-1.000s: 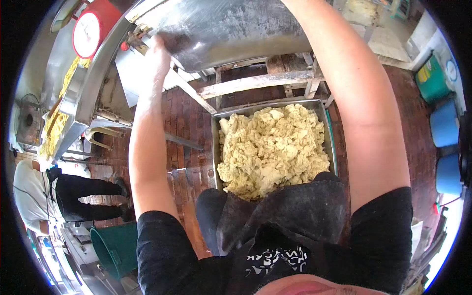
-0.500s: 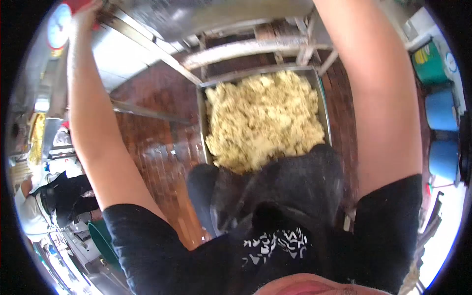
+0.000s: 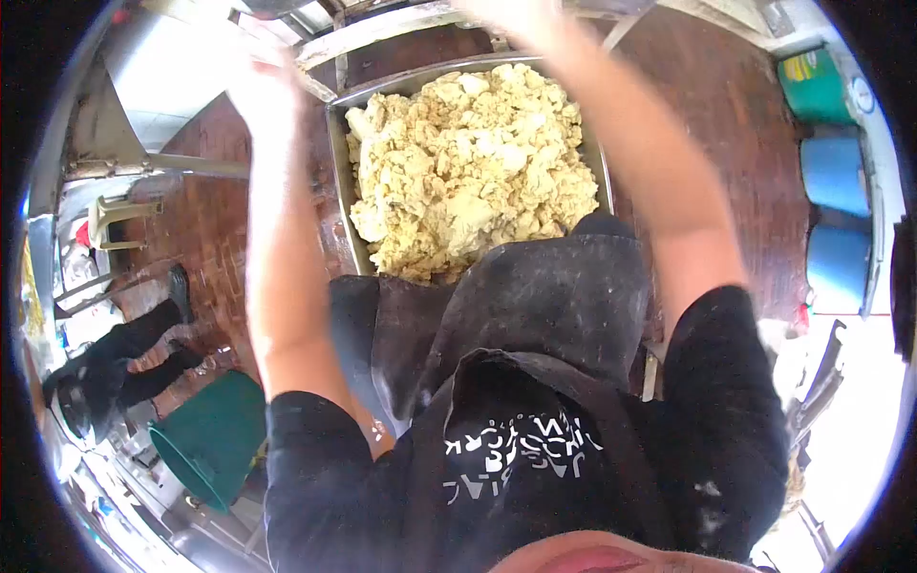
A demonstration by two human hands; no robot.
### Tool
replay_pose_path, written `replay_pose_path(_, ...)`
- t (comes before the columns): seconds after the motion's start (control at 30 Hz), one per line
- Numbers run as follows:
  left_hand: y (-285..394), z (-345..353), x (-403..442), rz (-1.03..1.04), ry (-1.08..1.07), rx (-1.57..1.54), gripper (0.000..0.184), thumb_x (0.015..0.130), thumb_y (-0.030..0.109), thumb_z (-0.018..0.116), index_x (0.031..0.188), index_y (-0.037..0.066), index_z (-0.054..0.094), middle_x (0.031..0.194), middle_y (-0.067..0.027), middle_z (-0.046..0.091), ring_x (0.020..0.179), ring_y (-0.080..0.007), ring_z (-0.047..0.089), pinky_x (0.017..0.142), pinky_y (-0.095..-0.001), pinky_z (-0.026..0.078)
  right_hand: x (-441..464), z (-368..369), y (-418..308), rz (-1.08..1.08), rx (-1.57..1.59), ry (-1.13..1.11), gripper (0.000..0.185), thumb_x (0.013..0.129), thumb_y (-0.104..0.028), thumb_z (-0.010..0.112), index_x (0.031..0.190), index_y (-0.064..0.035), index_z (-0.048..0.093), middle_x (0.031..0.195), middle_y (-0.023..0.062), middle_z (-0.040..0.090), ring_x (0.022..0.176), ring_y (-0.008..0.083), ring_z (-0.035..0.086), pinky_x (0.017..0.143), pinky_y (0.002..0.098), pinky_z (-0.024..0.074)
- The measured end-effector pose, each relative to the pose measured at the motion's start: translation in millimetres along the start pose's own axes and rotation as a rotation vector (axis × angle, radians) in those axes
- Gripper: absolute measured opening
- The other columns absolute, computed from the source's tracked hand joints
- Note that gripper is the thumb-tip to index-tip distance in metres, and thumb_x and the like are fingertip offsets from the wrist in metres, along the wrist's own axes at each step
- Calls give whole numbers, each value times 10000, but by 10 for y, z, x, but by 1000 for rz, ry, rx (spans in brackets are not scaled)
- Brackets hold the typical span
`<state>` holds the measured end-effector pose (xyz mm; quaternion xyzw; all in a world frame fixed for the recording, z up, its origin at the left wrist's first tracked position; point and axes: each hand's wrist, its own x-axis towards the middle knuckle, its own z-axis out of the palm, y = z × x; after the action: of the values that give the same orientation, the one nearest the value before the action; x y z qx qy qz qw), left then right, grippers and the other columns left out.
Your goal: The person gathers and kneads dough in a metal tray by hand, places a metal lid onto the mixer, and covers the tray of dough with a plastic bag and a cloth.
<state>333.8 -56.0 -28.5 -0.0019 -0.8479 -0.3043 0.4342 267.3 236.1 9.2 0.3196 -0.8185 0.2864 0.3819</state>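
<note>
A metal tub heaped with crumbly pale-yellow dough stands on the floor just beyond my knees. My left hand, washed out by glare and smeared by motion, is raised up and left of the tub's far corner. Whether its fingers hold anything does not show. Over the tub's far side reaches my right arm, and the right hand blurs against the top edge of the view, beside a pale worn frame bar. Its fingers cannot be made out. A dark apron covers my lap.
On the left lie a green bin and a plastic stool. Nearby, another person's dark-trousered legs show. Two blue containers and a green one line the right side. Reddish-brown planks make up the floor.
Both my arms have swung inward, and the hands are nearer each other. The view has shifted, so the tub sits higher and further left, and the green bin shows more fully.
</note>
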Motion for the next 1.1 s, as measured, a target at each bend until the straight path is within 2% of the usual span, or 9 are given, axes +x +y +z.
replay_pose_path(0.13, -188, 747, -2151, -91, -820, 315, 594, 878, 545, 683, 1312, 140, 645, 1488, -155, 461, 1364, -402, 393, 1139, -559, 318, -2202, 411, -184, 344, -91, -1073, 831, 853, -375, 747, 1572, -272, 343, 1587, 222, 311, 1489, 434, 255, 1162, 623, 314)
replay_pose_path(0.2, -214, 775, -2538, -301, -1059, 460, 665, 899, 606, 617, 1410, 182, 587, 1597, -102, 364, 1482, -403, 237, 1204, -593, 186, -2713, 441, -62, 483, -82, -1243, 814, 847, -383, 755, 1558, -303, 366, 1612, 215, 274, 1503, 440, 216, 1148, 667, 289)
replay_pose_path(0.37, -1091, 1093, -2676, -626, -1169, 430, 734, 938, 631, 534, 1540, 222, 438, 1679, -67, 224, 1559, -388, 16, 1226, -603, 88, -3096, 670, 63, 569, -69, -1116, 806, 840, -352, 773, 1544, -280, 387, 1603, 166, 315, 1499, 449, 218, 1116, 702, 290)
replay_pose_path(0.53, -2194, 1341, -2769, -441, -1328, 416, 504, 904, 362, 614, 1371, 175, 591, 1388, -206, 585, 1244, -414, 583, 1009, -455, 499, -3145, 734, 56, 573, -58, -1006, 745, 809, -268, 780, 1484, -245, 465, 1508, 142, 437, 1429, 410, 350, 1075, 657, 335)
replay_pose_path(0.67, -2496, 1497, -2997, -619, -1242, 396, 494, 937, 427, 511, 1229, 64, 677, 1234, -245, 665, 1166, -405, 633, 976, -482, 508, -3252, 845, 154, 680, -16, -757, 626, 794, -151, 720, 1392, -210, 545, 1280, 126, 599, 1245, 349, 537, 1027, 567, 399)
replay_pose_path(0.7, -2734, 1551, -2945, -45, -1568, 540, 550, 939, 480, 501, 1213, 39, 682, 1230, -269, 658, 1174, -403, 631, 989, -490, 497, -3235, 911, 230, 749, -15, -697, 610, 800, -138, 702, 1387, -202, 546, 1250, 128, 612, 1210, 350, 562, 1022, 542, 414)
replay_pose_path(0.77, -1767, 1220, -2376, -1071, -1058, 379, 666, 934, 546, 520, 1345, 26, 590, 1287, -271, 635, 1212, -408, 612, 1029, -482, 475, -3343, 1114, 425, 909, 86, -404, 559, 814, -94, 687, 1354, -152, 555, 1197, 189, 630, 1115, 390, 613, 975, 471, 482)
replay_pose_path(0.93, -177, 921, -2660, -632, -1263, 670, 1046, 832, 575, 692, 1634, 224, 119, 1683, -200, 70, 1522, -426, 185, 1135, -740, 195, -3333, 1270, 754, 1078, -35, -193, 480, 846, -116, 716, 1307, -114, 580, 1203, 225, 645, 1092, 399, 631, 943, 457, 508)
replay_pose_path(1.1, -64, 802, -2765, -496, -1118, 622, 940, 807, 372, 739, 1601, 241, 252, 1632, -192, 252, 1479, -400, 282, 1123, -686, 276, -3481, 1518, 1372, 1339, 82, 12, 459, 853, -16, 660, 1297, -100, 576, 1005, 192, 700, 919, 319, 680, 812, 424, 520)
